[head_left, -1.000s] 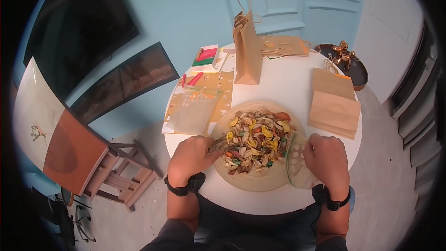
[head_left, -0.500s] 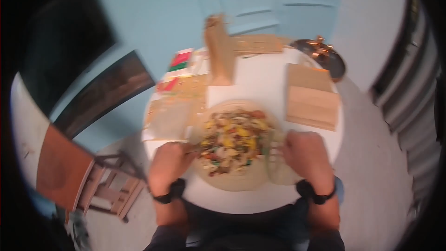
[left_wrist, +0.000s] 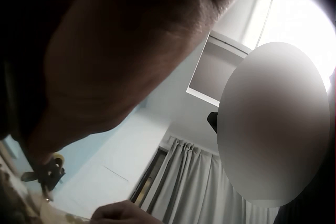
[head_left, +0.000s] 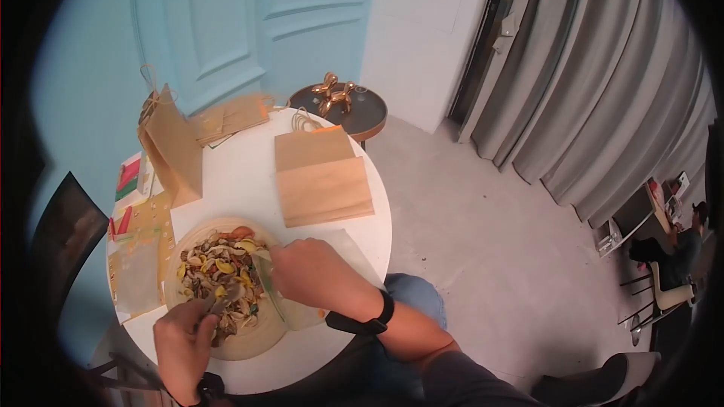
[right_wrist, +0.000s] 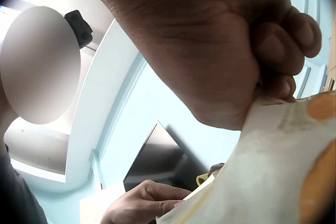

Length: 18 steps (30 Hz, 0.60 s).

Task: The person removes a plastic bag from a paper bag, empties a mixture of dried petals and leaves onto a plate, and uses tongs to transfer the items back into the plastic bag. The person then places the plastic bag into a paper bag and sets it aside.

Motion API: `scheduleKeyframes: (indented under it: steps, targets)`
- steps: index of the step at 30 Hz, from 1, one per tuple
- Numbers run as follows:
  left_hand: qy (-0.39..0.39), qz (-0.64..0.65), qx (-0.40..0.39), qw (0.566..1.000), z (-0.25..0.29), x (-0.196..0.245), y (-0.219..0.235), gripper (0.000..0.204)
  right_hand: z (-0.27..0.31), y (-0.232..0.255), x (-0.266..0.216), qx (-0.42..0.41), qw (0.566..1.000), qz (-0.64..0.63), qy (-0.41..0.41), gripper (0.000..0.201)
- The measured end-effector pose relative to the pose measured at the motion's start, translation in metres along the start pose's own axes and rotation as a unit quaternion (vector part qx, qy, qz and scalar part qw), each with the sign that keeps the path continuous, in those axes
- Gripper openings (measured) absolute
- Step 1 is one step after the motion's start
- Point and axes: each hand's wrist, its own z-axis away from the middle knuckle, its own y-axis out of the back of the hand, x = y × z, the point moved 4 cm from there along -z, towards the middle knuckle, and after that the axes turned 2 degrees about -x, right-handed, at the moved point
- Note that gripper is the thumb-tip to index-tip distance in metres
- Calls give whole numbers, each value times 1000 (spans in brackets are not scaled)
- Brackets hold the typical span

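A round woven-looking plate [head_left: 249, 347] sits near the front of the white table, heaped with dried potpourri [head_left: 226, 265] in brown, cream, yellow and green. My left hand [head_left: 181, 339] grips dark tongs [head_left: 213, 303] low over the heap. A yellow piece shows at their tips, and the left wrist view has dark and yellow pieces [left_wrist: 50, 174] there. At the plate's right edge my right hand [head_left: 320, 273] pinches the top of a translucent dotted bag [head_left: 302, 315]. In the right wrist view that bag [right_wrist: 273, 155] hangs below curled fingers, its mouth toward the left hand.
A standing kraft bag [head_left: 173, 151] is at the back left, beside stacked bags [head_left: 230, 119]. Another kraft bag [head_left: 324, 188] lies flat beyond my right hand. A second translucent bag [head_left: 139, 279] lies left. A side table [head_left: 369, 113] stands behind; a seated person [head_left: 671, 264] is far right.
The head view has swung right, so the table now appears further left. The tongs have moved in over the middle of the heap; the right hand still holds the bag at the plate's edge.
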Motion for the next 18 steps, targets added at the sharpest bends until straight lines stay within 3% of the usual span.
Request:
scheduleKeyframes:
  steps: [2,6,9,13,18]
  targets:
    - [10,8,-38,999,0,8,-11,22,1,3,1,-5,1000,-7,-5,19]
    - [-91,-16,-38,995,-4,26,-37,25,1,15,-3,-11,1000,-15,-13,21]
    - [-85,-52,-102,990,-3,33,-45,29,1,19,-4,-23,999,0,-26,22]
    - [-105,-60,-74,990,-1,33,-32,36,5,28,-6,-4,1000,9,12,24]
    - [-4,-50,-6,999,6,3,4,36,7,32,0,54,997,-11,-58,21]
